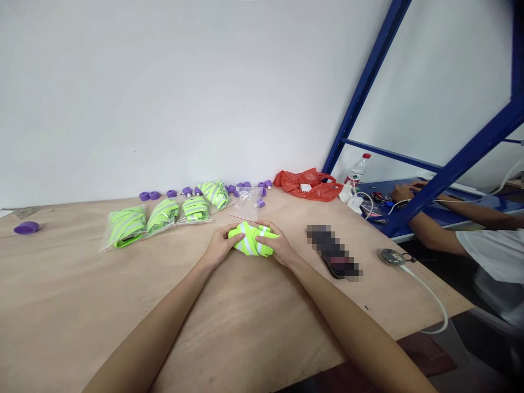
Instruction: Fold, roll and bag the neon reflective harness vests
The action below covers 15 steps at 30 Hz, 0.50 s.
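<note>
A folded bundle of neon yellow-green strap with silver stripes (250,240) is held between both hands above the wooden table (229,316). My left hand (221,243) grips its left end, thumb on top. On the right end my right hand (279,244) is closed, its thumb across the front. Just behind the bundle lies a clear plastic bag (248,203). Several similar bundles in clear bags, such as the leftmost one (126,225), rest to the left near the wall.
Purple caps (154,195) line the wall, and a purple cup (26,228) lies far left. A red bag (307,184), a bottle (357,170), a phone (333,252) and a round device with a cable (392,257) are at right. Beyond a blue frame (450,169), another person's arms reach over a blue table.
</note>
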Each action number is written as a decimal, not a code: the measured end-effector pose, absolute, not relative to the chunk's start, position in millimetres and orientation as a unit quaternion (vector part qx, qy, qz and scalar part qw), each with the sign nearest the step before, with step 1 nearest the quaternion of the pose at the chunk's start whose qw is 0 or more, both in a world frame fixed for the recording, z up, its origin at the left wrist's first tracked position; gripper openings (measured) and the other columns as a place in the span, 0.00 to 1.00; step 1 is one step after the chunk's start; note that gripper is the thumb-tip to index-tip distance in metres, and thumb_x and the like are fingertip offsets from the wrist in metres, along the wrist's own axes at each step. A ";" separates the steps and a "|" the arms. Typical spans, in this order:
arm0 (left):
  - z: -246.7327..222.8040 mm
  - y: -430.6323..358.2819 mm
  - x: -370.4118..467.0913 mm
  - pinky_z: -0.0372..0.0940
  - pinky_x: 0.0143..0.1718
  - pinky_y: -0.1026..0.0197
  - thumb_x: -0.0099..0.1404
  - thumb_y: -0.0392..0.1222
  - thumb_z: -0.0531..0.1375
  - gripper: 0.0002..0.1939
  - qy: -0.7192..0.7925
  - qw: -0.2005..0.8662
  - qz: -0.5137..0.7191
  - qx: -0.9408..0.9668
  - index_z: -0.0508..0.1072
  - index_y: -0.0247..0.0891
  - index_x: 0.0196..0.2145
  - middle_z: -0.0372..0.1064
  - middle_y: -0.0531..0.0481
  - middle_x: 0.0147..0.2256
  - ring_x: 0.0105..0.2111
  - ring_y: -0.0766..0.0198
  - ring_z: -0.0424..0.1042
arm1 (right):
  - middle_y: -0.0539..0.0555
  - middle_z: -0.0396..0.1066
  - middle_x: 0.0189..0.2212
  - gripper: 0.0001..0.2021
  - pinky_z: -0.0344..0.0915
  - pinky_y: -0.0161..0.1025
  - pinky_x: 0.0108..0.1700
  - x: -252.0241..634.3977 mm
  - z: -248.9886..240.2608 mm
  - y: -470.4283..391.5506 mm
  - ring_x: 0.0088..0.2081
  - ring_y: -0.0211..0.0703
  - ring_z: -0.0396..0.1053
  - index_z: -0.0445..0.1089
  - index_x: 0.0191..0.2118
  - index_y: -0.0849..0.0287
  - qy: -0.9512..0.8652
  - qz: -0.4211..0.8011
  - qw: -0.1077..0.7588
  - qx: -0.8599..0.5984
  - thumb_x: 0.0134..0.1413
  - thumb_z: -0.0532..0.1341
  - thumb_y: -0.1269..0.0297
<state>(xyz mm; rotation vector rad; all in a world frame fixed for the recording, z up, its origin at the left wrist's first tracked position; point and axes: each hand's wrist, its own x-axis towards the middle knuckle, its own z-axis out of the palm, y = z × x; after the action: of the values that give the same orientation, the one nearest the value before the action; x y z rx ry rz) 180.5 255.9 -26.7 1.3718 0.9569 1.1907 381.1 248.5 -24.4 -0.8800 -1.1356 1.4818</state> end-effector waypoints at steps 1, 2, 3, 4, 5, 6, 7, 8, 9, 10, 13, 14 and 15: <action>-25.5 255.2 179.6 0.70 0.46 0.52 0.54 0.55 0.70 0.28 0.395 0.515 0.491 0.580 0.78 0.34 0.47 0.78 0.42 0.45 0.43 0.50 0.76 | 0.52 0.76 0.47 0.26 0.69 0.42 0.44 380.5 -23.3 247.5 0.44 0.49 0.73 0.75 0.46 0.52 -0.483 0.608 0.510 -0.369 0.36 0.76 0.60; -24.6 254.4 179.2 0.70 0.45 0.53 0.54 0.55 0.70 0.27 0.393 0.510 0.489 0.589 0.78 0.35 0.46 0.78 0.43 0.45 0.43 0.51 0.76 | 0.52 0.76 0.48 0.25 0.69 0.42 0.45 379.6 -22.5 246.7 0.45 0.49 0.73 0.76 0.45 0.53 -0.493 0.598 0.510 -0.373 0.36 0.76 0.60; -24.0 253.6 179.2 0.69 0.45 0.54 0.54 0.54 0.70 0.26 0.391 0.504 0.488 0.596 0.77 0.35 0.45 0.78 0.44 0.44 0.42 0.52 0.76 | 0.53 0.76 0.48 0.24 0.68 0.43 0.46 378.6 -21.9 246.2 0.46 0.50 0.72 0.77 0.45 0.53 -0.501 0.585 0.513 -0.379 0.37 0.76 0.60; -23.6 252.8 179.9 0.69 0.44 0.55 0.55 0.54 0.70 0.25 0.391 0.495 0.488 0.603 0.77 0.35 0.44 0.78 0.44 0.43 0.41 0.53 0.75 | 0.53 0.76 0.47 0.23 0.68 0.43 0.47 377.5 -21.9 246.0 0.46 0.50 0.72 0.77 0.44 0.54 -0.505 0.573 0.517 -0.387 0.37 0.75 0.59; -23.4 252.0 181.0 0.69 0.42 0.56 0.55 0.54 0.70 0.23 0.393 0.486 0.489 0.609 0.76 0.35 0.43 0.78 0.45 0.42 0.40 0.54 0.75 | 0.53 0.77 0.46 0.22 0.67 0.43 0.47 376.4 -22.3 246.1 0.46 0.49 0.72 0.77 0.43 0.54 -0.505 0.563 0.523 -0.394 0.37 0.75 0.58; -23.3 251.2 182.5 0.69 0.41 0.56 0.56 0.54 0.69 0.22 0.395 0.475 0.490 0.615 0.75 0.35 0.42 0.78 0.46 0.40 0.39 0.55 0.75 | 0.52 0.77 0.44 0.21 0.67 0.43 0.47 375.3 -23.1 246.6 0.44 0.49 0.72 0.77 0.41 0.55 -0.500 0.556 0.528 -0.402 0.37 0.75 0.58; -23.2 250.5 184.1 0.69 0.40 0.57 0.57 0.54 0.68 0.21 0.398 0.464 0.490 0.621 0.75 0.36 0.41 0.77 0.47 0.39 0.38 0.56 0.75 | 0.52 0.77 0.42 0.20 0.67 0.42 0.45 374.4 -24.3 247.4 0.43 0.48 0.72 0.77 0.40 0.55 -0.495 0.553 0.531 -0.408 0.37 0.75 0.58; -23.0 249.9 185.8 0.69 0.39 0.57 0.58 0.54 0.68 0.21 0.401 0.453 0.489 0.628 0.74 0.36 0.40 0.77 0.48 0.38 0.37 0.56 0.74 | 0.51 0.77 0.40 0.20 0.67 0.42 0.44 373.7 -25.6 248.4 0.41 0.47 0.72 0.77 0.39 0.55 -0.489 0.551 0.534 -0.415 0.36 0.75 0.58; -22.9 249.5 187.2 0.69 0.40 0.57 0.59 0.54 0.67 0.20 0.404 0.441 0.488 0.636 0.74 0.36 0.40 0.76 0.48 0.38 0.38 0.56 0.74 | 0.50 0.77 0.38 0.19 0.67 0.41 0.42 373.2 -26.9 249.5 0.39 0.45 0.71 0.77 0.38 0.55 -0.483 0.549 0.537 -0.421 0.36 0.76 0.59; -22.9 249.3 188.5 0.68 0.41 0.57 0.60 0.54 0.66 0.19 0.406 0.429 0.487 0.644 0.74 0.36 0.40 0.76 0.48 0.38 0.38 0.56 0.74 | 0.50 0.77 0.35 0.19 0.66 0.40 0.41 373.1 -28.1 250.6 0.36 0.44 0.71 0.76 0.37 0.56 -0.476 0.548 0.540 -0.427 0.35 0.76 0.59; -24.0 250.2 191.1 0.68 0.45 0.55 0.63 0.54 0.64 0.18 0.413 0.394 0.478 0.667 0.73 0.37 0.43 0.76 0.47 0.41 0.42 0.55 0.74 | 0.48 0.75 0.29 0.19 0.65 0.39 0.37 373.2 -29.9 253.2 0.32 0.42 0.69 0.75 0.35 0.56 -0.450 0.550 0.550 -0.438 0.33 0.76 0.59; -25.2 251.0 191.8 0.67 0.47 0.54 0.63 0.53 0.63 0.18 0.415 0.383 0.476 0.674 0.72 0.38 0.44 0.75 0.46 0.43 0.44 0.54 0.74 | 0.48 0.74 0.28 0.19 0.65 0.38 0.36 373.3 -29.9 253.7 0.31 0.41 0.68 0.75 0.34 0.56 -0.442 0.552 0.554 -0.440 0.32 0.76 0.59; -26.7 251.8 192.5 0.67 0.49 0.54 0.64 0.52 0.63 0.19 0.418 0.371 0.475 0.680 0.72 0.38 0.47 0.75 0.46 0.45 0.47 0.54 0.73 | 0.48 0.74 0.28 0.20 0.65 0.38 0.35 373.3 -29.7 254.2 0.30 0.41 0.68 0.74 0.34 0.57 -0.434 0.554 0.558 -0.440 0.31 0.76 0.59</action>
<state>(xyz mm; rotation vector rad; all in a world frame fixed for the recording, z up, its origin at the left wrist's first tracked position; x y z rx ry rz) 192.5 251.8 -26.7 1.7429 1.0724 1.2180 373.3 254.2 -29.7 -1.0392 -1.0242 1.3060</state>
